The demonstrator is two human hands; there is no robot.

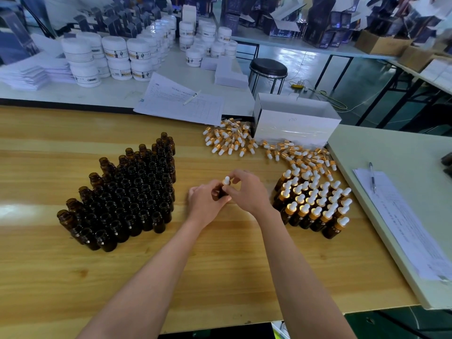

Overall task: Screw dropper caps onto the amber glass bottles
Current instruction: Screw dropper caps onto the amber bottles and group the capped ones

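Observation:
My left hand (206, 204) grips a dark amber bottle (222, 192) over the middle of the wooden table (220, 265). My right hand (247, 189) pinches the dropper cap (226, 180) sitting on that bottle's neck; its white bulb sticks up between my fingers. Several open amber bottles (127, 194) stand packed together on the left. Several capped bottles (315, 204) with gold collars and white bulbs stand in rows on the right. Loose dropper caps (264, 148) lie heaped behind them.
A white cardboard box (293, 121) stands behind the loose caps. Papers with a pen (181, 104) lie at the back, and a clipboard sheet with a pen (401, 216) lies on the white table to the right. White jars (117, 57) crowd the far table. A black stool (268, 69) stands beyond.

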